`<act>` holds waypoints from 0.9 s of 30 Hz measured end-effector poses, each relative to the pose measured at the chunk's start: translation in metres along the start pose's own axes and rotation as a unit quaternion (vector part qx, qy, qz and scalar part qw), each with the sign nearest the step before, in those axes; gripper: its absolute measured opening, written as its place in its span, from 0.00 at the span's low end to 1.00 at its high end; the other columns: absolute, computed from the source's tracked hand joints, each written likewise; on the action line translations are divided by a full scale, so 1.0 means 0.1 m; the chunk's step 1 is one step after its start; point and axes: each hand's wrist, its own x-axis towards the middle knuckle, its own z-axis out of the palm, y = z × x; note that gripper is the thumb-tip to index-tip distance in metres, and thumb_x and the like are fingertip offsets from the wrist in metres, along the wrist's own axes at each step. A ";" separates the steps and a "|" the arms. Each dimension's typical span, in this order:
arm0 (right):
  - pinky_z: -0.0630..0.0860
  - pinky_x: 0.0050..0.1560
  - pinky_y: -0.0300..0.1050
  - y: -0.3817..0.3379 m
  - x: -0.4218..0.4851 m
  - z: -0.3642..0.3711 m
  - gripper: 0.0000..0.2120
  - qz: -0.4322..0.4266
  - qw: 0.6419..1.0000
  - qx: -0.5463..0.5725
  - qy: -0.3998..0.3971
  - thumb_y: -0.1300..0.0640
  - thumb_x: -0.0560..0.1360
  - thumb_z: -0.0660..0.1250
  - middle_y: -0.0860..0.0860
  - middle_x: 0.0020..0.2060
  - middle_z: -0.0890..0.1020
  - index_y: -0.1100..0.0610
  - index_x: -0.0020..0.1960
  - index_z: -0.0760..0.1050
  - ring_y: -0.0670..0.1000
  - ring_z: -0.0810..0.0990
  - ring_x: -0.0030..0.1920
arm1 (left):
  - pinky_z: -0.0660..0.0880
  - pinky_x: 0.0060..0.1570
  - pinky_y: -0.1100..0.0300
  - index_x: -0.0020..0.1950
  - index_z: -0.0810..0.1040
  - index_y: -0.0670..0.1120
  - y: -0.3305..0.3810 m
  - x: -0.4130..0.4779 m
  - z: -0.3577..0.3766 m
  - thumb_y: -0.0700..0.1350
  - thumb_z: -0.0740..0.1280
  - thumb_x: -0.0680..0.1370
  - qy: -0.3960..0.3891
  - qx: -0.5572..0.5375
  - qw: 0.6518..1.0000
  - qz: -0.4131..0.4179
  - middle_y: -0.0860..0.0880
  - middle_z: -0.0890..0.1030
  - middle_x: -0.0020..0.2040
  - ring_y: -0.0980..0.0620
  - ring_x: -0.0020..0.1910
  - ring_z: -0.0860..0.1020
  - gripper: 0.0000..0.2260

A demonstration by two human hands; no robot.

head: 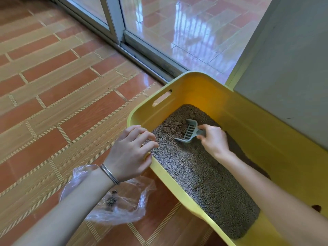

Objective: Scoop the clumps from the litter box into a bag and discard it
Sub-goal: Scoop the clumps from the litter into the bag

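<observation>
A yellow litter box (262,132) full of grey litter (200,174) stands on the tiled floor beside a wall. My right hand (213,139) grips the handle of a pale grey slotted scoop (189,133), whose blade lies in the litter next to brown clumps (174,127) at the far end. My left hand (132,152) rests on the box's near rim with fingers loosely curled over it, holding nothing. A clear plastic bag (124,199) lies open on the floor under my left forearm, with a few litter grains inside.
A grey wall (287,71) rises right behind the box. A sliding glass door with a metal track (142,50) runs across the top. Orange and tan floor tiles (53,96) spread to the left. A dark spot (316,208) marks the box's inner wall.
</observation>
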 end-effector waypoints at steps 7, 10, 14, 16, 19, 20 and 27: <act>0.72 0.55 0.40 0.01 -0.18 0.10 0.18 0.034 0.984 0.170 -0.044 0.63 0.72 0.70 0.56 0.55 0.81 0.61 0.61 0.76 0.52 0.79 0.54 | 0.64 0.64 0.50 0.47 0.81 0.49 0.00 -0.01 0.01 0.47 0.65 0.70 -0.002 -0.001 1.000 -0.005 0.51 0.80 0.49 0.48 0.54 0.73 0.09; 0.70 0.52 0.36 -0.01 -0.24 0.10 0.17 0.031 0.981 0.185 -0.042 0.63 0.72 0.71 0.56 0.54 0.82 0.61 0.60 0.76 0.47 0.78 0.49 | 0.64 0.64 0.50 0.47 0.81 0.50 0.00 -0.01 0.01 0.47 0.64 0.70 -0.006 0.000 1.000 -0.005 0.51 0.80 0.50 0.48 0.54 0.73 0.09; 0.69 0.49 0.36 0.07 -0.30 0.02 0.17 0.027 0.980 0.193 -0.044 0.62 0.71 0.72 0.55 0.53 0.82 0.60 0.60 0.77 0.45 0.77 0.47 | 0.63 0.64 0.50 0.47 0.81 0.50 0.00 -0.02 0.01 0.47 0.64 0.69 -0.004 0.003 1.000 -0.005 0.51 0.80 0.50 0.48 0.54 0.72 0.09; 0.69 0.49 0.35 0.12 -0.34 -0.04 0.18 0.021 0.981 0.190 -0.038 0.62 0.71 0.72 0.54 0.53 0.82 0.60 0.60 0.77 0.44 0.76 0.47 | 0.63 0.64 0.50 0.47 0.81 0.50 0.00 -0.02 0.01 0.47 0.64 0.69 -0.005 0.002 1.000 -0.007 0.51 0.80 0.50 0.48 0.54 0.72 0.09; 0.70 0.49 0.34 0.17 -0.41 -0.13 0.18 0.000 0.981 0.192 -0.029 0.62 0.70 0.72 0.53 0.53 0.82 0.59 0.60 0.77 0.44 0.77 0.48 | 0.63 0.64 0.50 0.47 0.81 0.50 0.01 -0.02 0.01 0.47 0.64 0.69 -0.007 0.002 1.000 -0.010 0.51 0.80 0.49 0.48 0.54 0.72 0.10; 0.70 0.49 0.34 0.18 -0.42 -0.16 0.18 -0.007 0.981 0.193 -0.025 0.62 0.70 0.72 0.52 0.53 0.82 0.59 0.60 0.78 0.44 0.78 0.48 | 0.63 0.64 0.50 0.46 0.81 0.50 0.01 -0.01 0.01 0.47 0.63 0.69 -0.008 0.001 1.000 -0.011 0.51 0.80 0.49 0.48 0.54 0.72 0.10; 0.74 0.48 0.34 0.21 -0.43 -0.30 0.19 -0.044 0.986 0.162 -0.015 0.64 0.69 0.73 0.53 0.52 0.82 0.59 0.59 0.77 0.43 0.78 0.47 | 0.62 0.64 0.51 0.47 0.81 0.50 0.02 -0.01 0.00 0.47 0.61 0.70 -0.016 0.000 1.000 -0.013 0.51 0.80 0.49 0.48 0.53 0.72 0.11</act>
